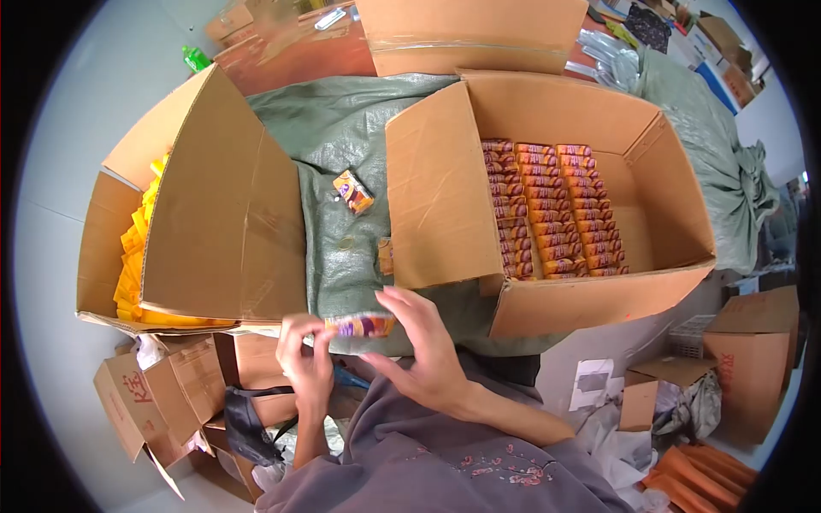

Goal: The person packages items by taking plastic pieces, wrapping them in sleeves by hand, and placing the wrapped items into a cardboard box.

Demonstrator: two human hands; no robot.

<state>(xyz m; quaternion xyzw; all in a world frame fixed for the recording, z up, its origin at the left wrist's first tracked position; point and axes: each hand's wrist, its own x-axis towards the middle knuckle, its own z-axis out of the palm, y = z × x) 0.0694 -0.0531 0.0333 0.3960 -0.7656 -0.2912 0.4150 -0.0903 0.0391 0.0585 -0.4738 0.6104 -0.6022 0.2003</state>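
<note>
My left hand [305, 355] pinches one end of a small orange and purple printed box [361, 326], held level in front of me. My right hand [426, 355] is open near the box's other end, thumb and fingers spread; I cannot tell if it touches the box. Another small printed box [354, 191] lies tilted on the green woven sheet [342, 256]. At the right stands an open carton [590, 308] with several rows of similar orange and purple boxes [547, 205]. A second open carton [227, 205] at the left holds yellow pieces [132, 248].
A small brown cardboard piece [386, 255] lies by the right carton's flap. Another carton [470, 38] stands behind. Large green sacks [710, 145] are at the far right. Below are more cartons [757, 359], a black bag [248, 423] and an orange cloth [697, 479].
</note>
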